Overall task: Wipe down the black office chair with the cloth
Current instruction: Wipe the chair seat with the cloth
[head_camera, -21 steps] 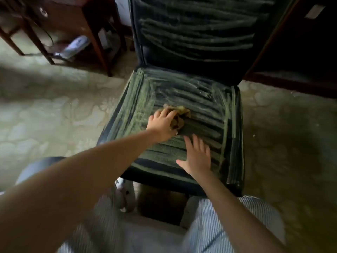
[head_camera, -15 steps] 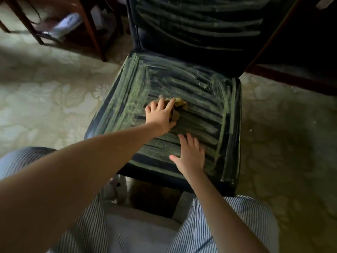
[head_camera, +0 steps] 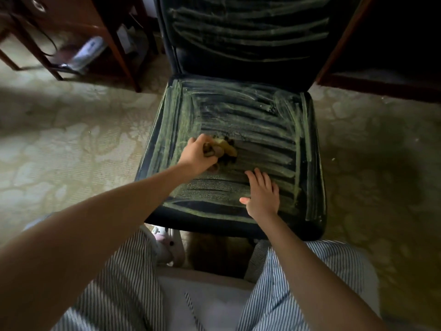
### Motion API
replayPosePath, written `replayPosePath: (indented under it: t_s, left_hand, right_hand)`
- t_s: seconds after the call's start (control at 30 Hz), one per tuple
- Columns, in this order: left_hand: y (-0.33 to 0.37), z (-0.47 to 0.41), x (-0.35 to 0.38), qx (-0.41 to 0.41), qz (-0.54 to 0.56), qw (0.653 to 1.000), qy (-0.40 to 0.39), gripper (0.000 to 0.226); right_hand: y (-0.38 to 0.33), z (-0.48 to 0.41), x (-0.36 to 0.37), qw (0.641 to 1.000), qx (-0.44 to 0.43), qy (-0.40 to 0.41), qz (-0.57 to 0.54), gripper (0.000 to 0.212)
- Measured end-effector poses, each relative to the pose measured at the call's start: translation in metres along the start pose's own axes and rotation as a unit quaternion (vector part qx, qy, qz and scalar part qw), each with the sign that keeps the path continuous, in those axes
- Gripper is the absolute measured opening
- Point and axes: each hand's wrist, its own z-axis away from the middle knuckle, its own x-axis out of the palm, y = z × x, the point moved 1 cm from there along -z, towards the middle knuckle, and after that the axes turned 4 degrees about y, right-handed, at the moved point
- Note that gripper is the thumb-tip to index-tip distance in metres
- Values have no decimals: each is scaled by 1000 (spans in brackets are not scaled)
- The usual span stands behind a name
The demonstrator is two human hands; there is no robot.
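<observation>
The black office chair [head_camera: 253, 115] stands in front of me, its seat and backrest streaked with pale greenish wipe marks. My left hand [head_camera: 196, 154] is curled around a bunched yellowish cloth [head_camera: 225, 149] and presses it onto the middle of the seat. My right hand [head_camera: 262, 193] lies flat, fingers apart, on the front part of the seat, a little right of and nearer than the cloth. It holds nothing. Part of the cloth is hidden under my left fingers.
A dark wooden table [head_camera: 100, 32] with legs stands at the back left, a pale object [head_camera: 87, 52] on the floor beneath it. A dark wooden frame [head_camera: 346, 44] rises at the right. Patterned carpet [head_camera: 59, 144] surrounds the chair. My striped trousers [head_camera: 298, 283] fill the foreground.
My left hand has closed from flat fingers into a fist around the cloth and shifted slightly left on the seat. My right hand stays flat on the front of the seat.
</observation>
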Motion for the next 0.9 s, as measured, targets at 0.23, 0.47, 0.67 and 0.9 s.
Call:
replayPosePath:
  t_s: [0.23,0.47,0.67,0.9]
  left_hand:
    - [-7,21,-27,-68,102,992,11,35]
    - [2,44,-52,-117,283,952,-6,38]
    - [-20,59,-62,-186,367,911,-6,42]
    - [-62,65,-64,-185,361,899,164,22]
  right_hand:
    - [16,-3,-15,1000,-3,-28,7,77]
    - [20,-9,-36,979,-34,-41,197,82]
    - [-17,-4,-47,970,-137,-27,198,71]
    - [-78,-1,-31,970,-228,-55,71,68]
